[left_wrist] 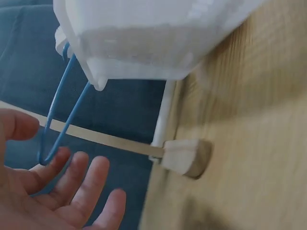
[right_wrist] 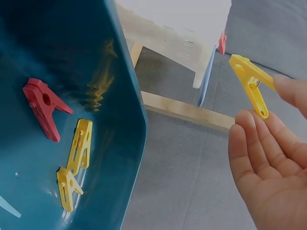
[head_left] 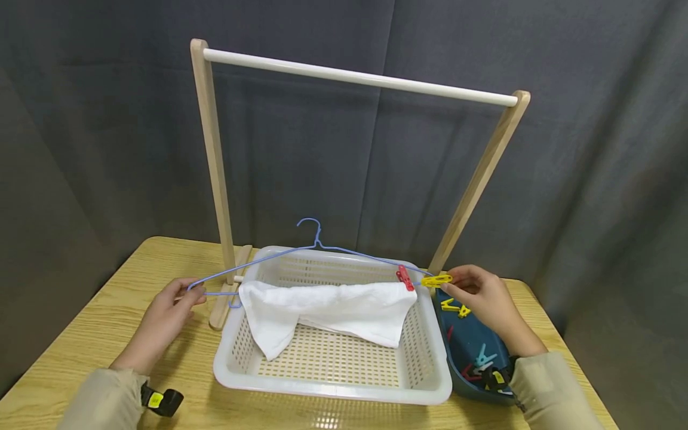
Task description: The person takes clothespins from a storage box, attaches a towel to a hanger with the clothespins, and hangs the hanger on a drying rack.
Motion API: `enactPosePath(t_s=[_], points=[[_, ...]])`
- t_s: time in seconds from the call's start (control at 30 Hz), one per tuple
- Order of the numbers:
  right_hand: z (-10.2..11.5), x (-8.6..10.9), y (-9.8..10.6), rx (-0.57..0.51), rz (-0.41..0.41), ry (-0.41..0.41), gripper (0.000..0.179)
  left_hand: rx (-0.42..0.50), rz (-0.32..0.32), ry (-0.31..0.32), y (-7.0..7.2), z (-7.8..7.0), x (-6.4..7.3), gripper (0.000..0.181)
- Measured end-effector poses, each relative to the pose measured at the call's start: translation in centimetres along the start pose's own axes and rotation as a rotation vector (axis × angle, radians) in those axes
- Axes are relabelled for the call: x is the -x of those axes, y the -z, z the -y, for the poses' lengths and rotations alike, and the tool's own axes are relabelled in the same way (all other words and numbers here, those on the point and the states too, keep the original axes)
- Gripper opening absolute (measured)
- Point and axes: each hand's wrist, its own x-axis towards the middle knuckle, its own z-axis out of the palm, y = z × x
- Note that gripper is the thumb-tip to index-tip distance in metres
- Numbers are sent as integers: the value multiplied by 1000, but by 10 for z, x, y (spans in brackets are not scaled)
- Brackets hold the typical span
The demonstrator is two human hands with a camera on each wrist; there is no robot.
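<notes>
My left hand (head_left: 169, 313) holds the left end of a blue wire clothes hanger (head_left: 318, 240), thumb and index finger at the bend. In the left wrist view the other fingers (left_wrist: 91, 184) are spread. A white cloth (head_left: 338, 304) hangs folded over the hanger's lower bar, above a white plastic basket (head_left: 333, 391). One red clothespin (head_left: 405, 279) is clipped at the cloth's right end. My right hand (head_left: 486, 298) pinches a yellow clothespin (right_wrist: 252, 84) by its handles, beside the hanger's right end.
Right of the basket stands a dark blue bin (right_wrist: 136, 139) with several clothespins, including a red one (right_wrist: 44, 108) and a yellow one (right_wrist: 80, 146). Behind the basket rises a wooden rack (head_left: 215, 155) with a white top rod (head_left: 360, 77). A grey curtain (head_left: 322, 167) hangs behind the table (head_left: 177, 263).
</notes>
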Motion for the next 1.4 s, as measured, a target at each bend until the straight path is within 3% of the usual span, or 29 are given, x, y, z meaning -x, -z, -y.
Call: enactPosePath(t_s=[0.13, 0.47, 0.8, 1.4], points=[[0, 1, -2, -6, 11, 2, 30, -136, -16, -97, 4, -7, -10, 49], [0, 2, -5, 8, 5, 16, 30, -337, 8, -267, 1, -24, -29, 33], [4, 5, -5, 38, 11, 22, 32, -514, 76, -327, -4, -30, -43, 22], [11, -2, -14, 60, 18, 81, 31, -557, -20, -332, -15, -28, -46, 22]])
